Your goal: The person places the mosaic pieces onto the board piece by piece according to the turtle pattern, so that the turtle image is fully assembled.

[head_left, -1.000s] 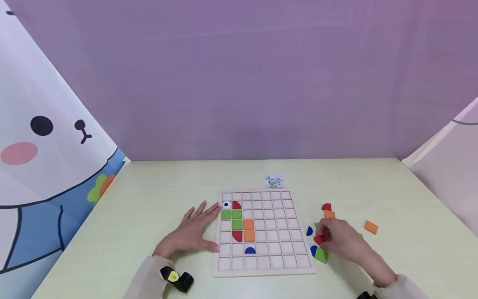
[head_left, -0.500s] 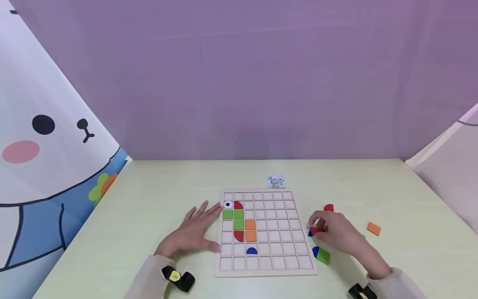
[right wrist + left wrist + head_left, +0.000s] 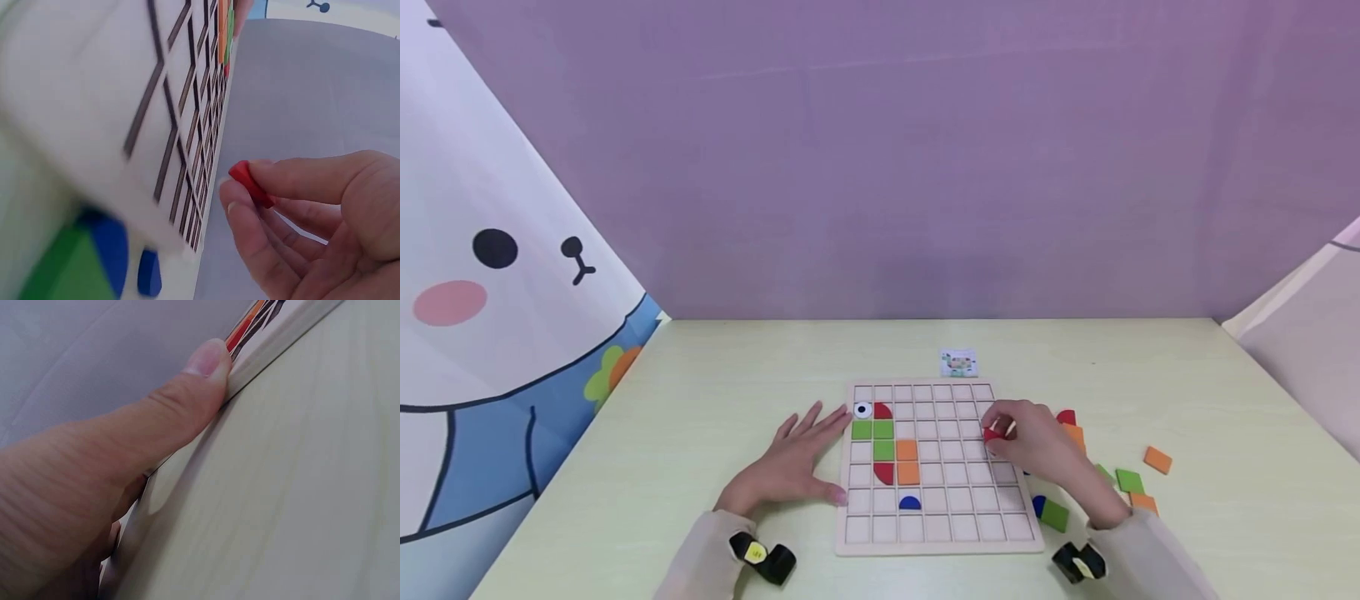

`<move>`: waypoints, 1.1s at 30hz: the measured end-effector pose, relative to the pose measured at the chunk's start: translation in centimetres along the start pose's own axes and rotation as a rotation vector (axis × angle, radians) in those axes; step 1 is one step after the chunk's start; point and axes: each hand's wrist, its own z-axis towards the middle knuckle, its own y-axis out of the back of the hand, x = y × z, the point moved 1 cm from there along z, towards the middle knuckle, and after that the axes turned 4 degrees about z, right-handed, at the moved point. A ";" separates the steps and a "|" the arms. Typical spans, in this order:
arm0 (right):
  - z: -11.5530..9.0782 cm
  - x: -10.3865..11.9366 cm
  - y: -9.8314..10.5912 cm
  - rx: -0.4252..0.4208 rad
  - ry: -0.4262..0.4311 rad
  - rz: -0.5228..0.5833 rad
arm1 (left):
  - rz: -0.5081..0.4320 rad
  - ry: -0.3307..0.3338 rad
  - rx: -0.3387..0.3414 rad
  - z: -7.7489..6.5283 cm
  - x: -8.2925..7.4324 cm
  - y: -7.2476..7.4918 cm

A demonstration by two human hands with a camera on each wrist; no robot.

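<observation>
Right hand (image 3: 1036,440): we see it pinching a smooth red piece (image 3: 251,182) over the board's (image 3: 953,475) right side.
Left hand (image 3: 790,468): fingers spread, touching the board's left edge.
Board: pale square-celled grid; we note seated green squares (image 3: 883,451), orange squares (image 3: 907,472), blue half-disc (image 3: 910,503).
Surface (image 3: 737,375): pale, wood-grained.

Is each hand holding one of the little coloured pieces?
No: only the right hand pinches one, a red piece, while the left hand touches the edge of the board.
</observation>
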 end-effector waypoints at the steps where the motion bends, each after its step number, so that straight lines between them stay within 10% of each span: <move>1: 0.2 0.2 -0.1 -0.006 0.008 0.008 | 0.000 0.000 0.000 0.0 0.0 0.0; 33: 5.3 4.0 -4.6 -0.031 0.106 0.159 | -0.020 0.034 0.017 0.4 -0.2 -0.1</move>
